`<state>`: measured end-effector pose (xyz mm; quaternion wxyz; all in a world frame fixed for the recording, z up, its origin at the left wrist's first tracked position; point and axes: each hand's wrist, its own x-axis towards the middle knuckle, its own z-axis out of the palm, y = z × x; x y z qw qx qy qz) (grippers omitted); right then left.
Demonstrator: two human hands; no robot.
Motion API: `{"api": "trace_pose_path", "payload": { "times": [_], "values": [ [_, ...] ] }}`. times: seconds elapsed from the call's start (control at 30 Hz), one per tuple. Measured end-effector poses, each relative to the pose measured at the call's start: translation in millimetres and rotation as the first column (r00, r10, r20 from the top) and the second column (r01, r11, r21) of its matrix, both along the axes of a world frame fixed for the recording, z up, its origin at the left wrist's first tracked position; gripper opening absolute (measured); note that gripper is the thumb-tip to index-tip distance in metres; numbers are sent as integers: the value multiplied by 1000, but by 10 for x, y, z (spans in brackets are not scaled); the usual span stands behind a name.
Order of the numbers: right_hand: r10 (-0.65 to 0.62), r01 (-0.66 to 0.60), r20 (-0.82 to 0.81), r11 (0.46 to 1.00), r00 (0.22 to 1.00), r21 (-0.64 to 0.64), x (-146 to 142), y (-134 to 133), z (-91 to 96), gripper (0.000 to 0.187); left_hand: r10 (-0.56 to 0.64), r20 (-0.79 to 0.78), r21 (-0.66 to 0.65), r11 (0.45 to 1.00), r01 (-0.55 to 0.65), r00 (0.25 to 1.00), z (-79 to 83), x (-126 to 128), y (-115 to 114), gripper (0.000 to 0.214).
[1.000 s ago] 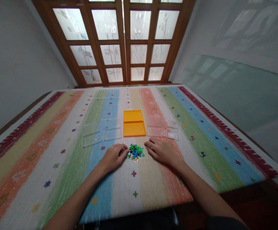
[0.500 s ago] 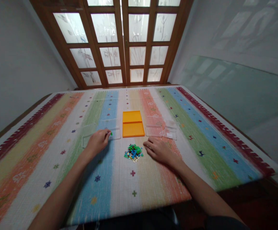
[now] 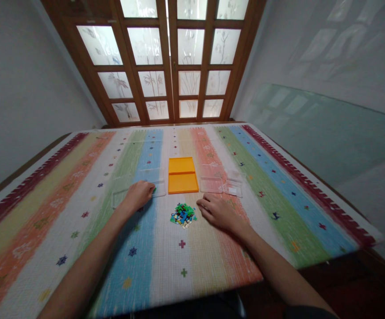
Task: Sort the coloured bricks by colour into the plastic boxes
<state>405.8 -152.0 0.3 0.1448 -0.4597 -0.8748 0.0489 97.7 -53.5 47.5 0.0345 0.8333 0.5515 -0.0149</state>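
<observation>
My left hand (image 3: 140,196) is closed in a pinch on a small green toy brick (image 3: 154,189). It hangs over the clear plastic boxes on the left, whose nearer rims it partly hides. My right hand (image 3: 216,211) lies low on the cloth with its fingers curled together. Whether anything sits between those fingertips is hidden. Just left of them is a loose pile of small toy bricks (image 3: 183,214), mostly green and blue, with some pale and dark pieces.
An open orange case (image 3: 183,183) lies behind the pile. Clear plastic boxes flank it, a left box (image 3: 118,199) and a right box (image 3: 211,185), with a smaller clear box (image 3: 234,189) beyond. A striped cloth (image 3: 169,266) covers the table. Wooden glazed doors (image 3: 172,75) stand behind.
The view has tilted up slightly. My left hand has shifted a little to the right, with the green toy brick still pinched. My right hand stays beside the pile.
</observation>
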Motion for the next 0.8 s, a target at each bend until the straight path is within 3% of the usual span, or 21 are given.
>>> {"api": "trace_pose_path", "payload": {
  "times": [0.13,0.43,0.53,0.63,0.8],
  "values": [
    [3,-3,-3,1000,1000,-1,4,4,-1,22,5,23,23,1000,-5,1000,25,-31,-24,36],
    [-5,5,22,1000,1000,8,-3,6,9,22,1,229,70,997,-18,973,105,-68,-166,32],
    [-4,4,14,1000,1000,10,1,9,1,21,-80,343,61,996,63,936,93,8,-275,33],
    [-2,2,-2,1000,1000,4,4,11,-4,20,-209,429,12,974,226,879,57,116,-420,29],
    [-11,11,-8,1000,1000,-19,0,6,7,21,-307,464,-78,920,384,831,-8,281,-622,23]
  ]
}}
